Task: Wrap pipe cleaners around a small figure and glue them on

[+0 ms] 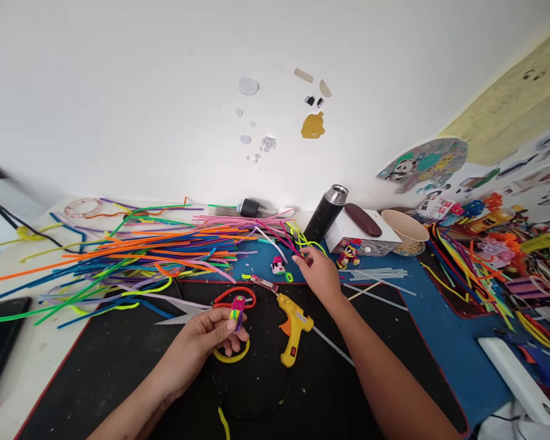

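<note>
My left hand (211, 333) is closed, pinching a small pipe-cleaner figure (238, 310) with pink, yellow, green and purple coils. Behind it lies a pair of scissors (183, 310) with one red and one yellow handle loop, partly covered by my fingers. Reaching toward the back, my right hand (321, 272) has its fingertips together on magenta pipe cleaners (289, 237). A small pink-and-white figure (278, 266) stands left of that hand. Below lies a yellow glue gun (294, 330) with a clear glue stick in its back end.
Loose pipe cleaners (132, 253) pile up on the left. A black thermos (325, 214), a white box (371, 235) and a beige bowl (406, 229) stand along the wall. Glue sticks (378, 274) lie to the right, with a colourful doll (349, 252) nearby. A black mat (165, 391) covers the front.
</note>
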Tool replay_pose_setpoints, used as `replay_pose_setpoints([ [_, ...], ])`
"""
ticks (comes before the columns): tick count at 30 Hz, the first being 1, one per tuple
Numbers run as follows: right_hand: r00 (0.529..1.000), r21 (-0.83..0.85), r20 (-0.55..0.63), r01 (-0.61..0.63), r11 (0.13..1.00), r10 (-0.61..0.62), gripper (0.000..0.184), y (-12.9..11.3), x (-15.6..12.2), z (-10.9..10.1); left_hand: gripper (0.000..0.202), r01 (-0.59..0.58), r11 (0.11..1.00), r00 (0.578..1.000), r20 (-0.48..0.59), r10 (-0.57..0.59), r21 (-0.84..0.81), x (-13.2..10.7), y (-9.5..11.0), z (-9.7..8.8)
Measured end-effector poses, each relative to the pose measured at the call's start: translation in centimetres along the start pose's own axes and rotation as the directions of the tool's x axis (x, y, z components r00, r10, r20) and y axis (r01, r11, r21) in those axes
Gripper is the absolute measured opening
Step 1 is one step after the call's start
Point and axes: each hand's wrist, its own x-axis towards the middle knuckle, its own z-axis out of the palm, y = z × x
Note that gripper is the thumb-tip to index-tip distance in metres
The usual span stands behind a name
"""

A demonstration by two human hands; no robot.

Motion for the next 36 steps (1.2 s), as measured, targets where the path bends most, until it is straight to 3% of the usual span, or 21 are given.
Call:
replay_pose_setpoints([
  [8,0.998,-0.189,0.031,0.055,0.980,-0.050,0.008,0.5,1.3,1.6,0.039,0.011,1.000,1.000,0.014,-0.011,0.005,0.0,-0.2,-0.1],
  [13,0.997,-0.196,0.022,0.077,0.978,-0.075,0.015,0.5,1.5,1.2,0.039,0.008,1.000,1.000,0.026,-0.009,0.017,0.0,-0.2,-0.1],
  [27,0.996,0.032,-0.058,0.072,0.997,-0.071,0.025,0.2,0.4,-0.9,0.040,-0.017,1.000,0.999,0.049,0.018,-0.015,-0.4,-0.3,0.3],
  [36,0.987,0.205,-0.158,0.033,0.978,0.000,0.033,-0.8,0.5,-4.1,0.039,-0.011,0.996,1.000,0.027,0.013,-0.084,-0.6,-0.3,0.2],
])
